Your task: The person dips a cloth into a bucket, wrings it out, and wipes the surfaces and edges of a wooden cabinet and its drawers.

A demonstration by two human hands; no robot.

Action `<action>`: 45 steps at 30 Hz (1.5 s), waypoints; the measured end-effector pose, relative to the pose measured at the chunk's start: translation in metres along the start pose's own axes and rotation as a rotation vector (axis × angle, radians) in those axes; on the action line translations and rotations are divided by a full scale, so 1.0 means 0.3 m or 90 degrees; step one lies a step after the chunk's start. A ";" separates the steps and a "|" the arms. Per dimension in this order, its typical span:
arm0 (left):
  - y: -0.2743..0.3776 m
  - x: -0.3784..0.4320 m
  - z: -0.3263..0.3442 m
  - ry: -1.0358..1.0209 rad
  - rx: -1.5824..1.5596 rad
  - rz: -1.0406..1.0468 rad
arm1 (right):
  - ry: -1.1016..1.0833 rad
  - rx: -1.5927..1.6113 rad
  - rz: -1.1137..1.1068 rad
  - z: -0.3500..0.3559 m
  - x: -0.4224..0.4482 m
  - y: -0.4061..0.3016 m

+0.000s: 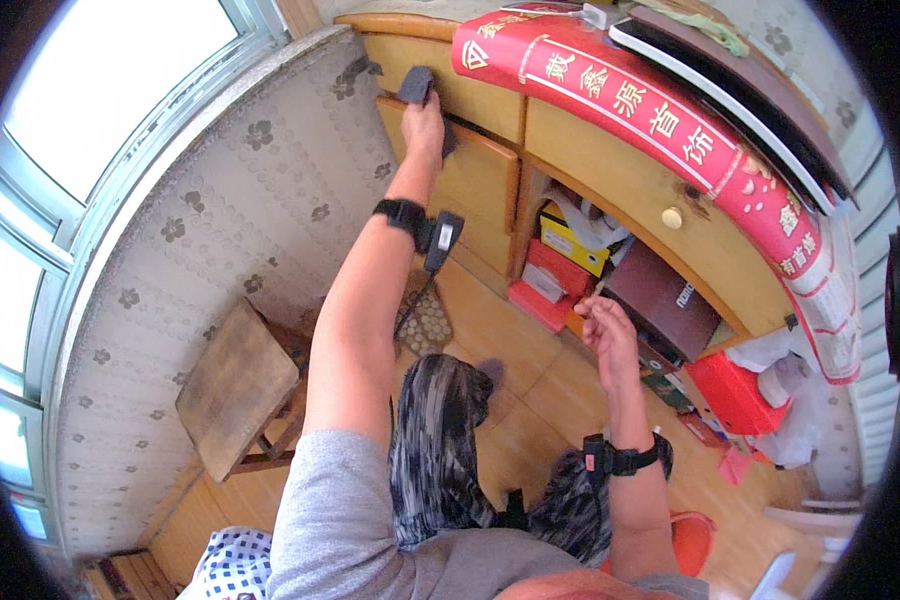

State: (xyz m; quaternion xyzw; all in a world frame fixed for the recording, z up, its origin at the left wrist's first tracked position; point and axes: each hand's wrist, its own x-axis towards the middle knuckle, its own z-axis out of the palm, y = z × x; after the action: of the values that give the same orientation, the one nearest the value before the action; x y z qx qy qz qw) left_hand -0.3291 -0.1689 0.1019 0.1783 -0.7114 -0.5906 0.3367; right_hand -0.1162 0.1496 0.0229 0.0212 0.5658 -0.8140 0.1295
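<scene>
My left hand [424,131] grips a dark grey cloth [417,84] against the front of a yellow wooden cabinet [469,176]. The cloth sticks out above the fist and below it, by the gap under a drawer. Lower down on the right, my right hand [607,330] is raised in front of the cabinet's lower compartment, its fingers curled and close together. A small pale piece shows just above those fingertips; I cannot tell if they hold it. Behind that hand lie red boxes [559,270], a yellow box [570,238] and a dark maroon box [656,296].
A red cloth with printed writing [607,86] drapes over the cabinet top, under a dark flat panel [727,105]. A wooden stool [236,390] stands by the papered wall on the left. A round knob [671,218] juts from the cabinet. At right sits a red box [735,394] near plastic bags.
</scene>
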 end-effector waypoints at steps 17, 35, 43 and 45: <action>0.066 0.436 -0.118 0.027 -0.026 0.070 | -0.048 -0.031 0.020 0.007 -0.047 -0.036; 0.206 -0.202 0.008 -0.039 0.237 0.406 | -0.057 -0.130 0.031 0.005 -0.024 0.029; -0.007 -0.291 0.102 0.005 0.094 0.361 | -0.078 -0.167 0.044 0.031 -0.030 0.050; -0.010 -0.282 0.112 0.011 0.071 0.307 | -0.072 -0.174 0.045 0.025 -0.029 0.054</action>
State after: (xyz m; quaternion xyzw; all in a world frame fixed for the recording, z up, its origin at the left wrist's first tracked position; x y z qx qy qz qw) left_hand -0.2926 -0.0904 0.0737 0.0266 -0.7620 -0.4513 0.4636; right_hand -0.1031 0.1390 0.0125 -0.0225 0.6620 -0.7243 0.1914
